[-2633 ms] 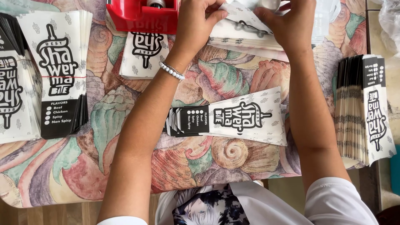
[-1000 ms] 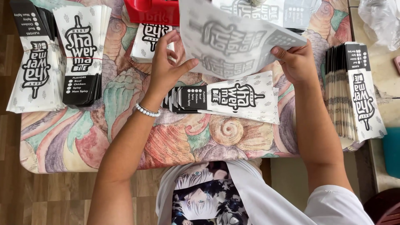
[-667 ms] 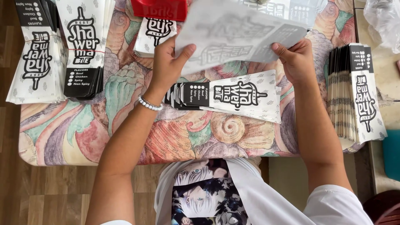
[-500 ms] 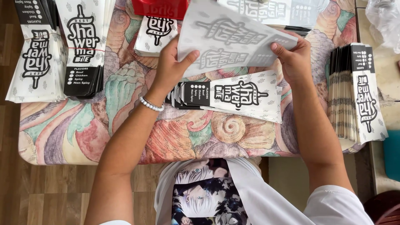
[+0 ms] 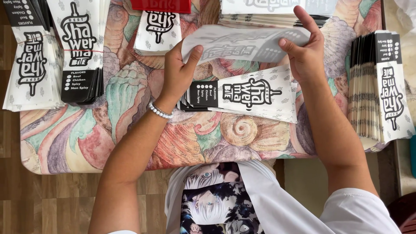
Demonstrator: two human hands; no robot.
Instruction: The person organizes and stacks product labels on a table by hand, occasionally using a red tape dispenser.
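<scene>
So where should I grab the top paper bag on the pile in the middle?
Probably the white bag's right-hand end, coming from the right: it lies flat, and that edge fans loose over the bags beneath, so fingers could slip under. The left hand hovers over its black end.

White short-sleeved top, bare forearms, white bead bracelet (image 5: 160,111) on the left wrist — worn over a dark T-shirt (image 5: 216,199) printed with blue-and-white cartoon figures.

Paper sleeves stacked around a table

Bundles (image 5: 56,52) lie upper left, a stack (image 5: 379,86) at the right edge, a pile (image 5: 247,93) at centre, the table (image 5: 130,138) under all.
</scene>
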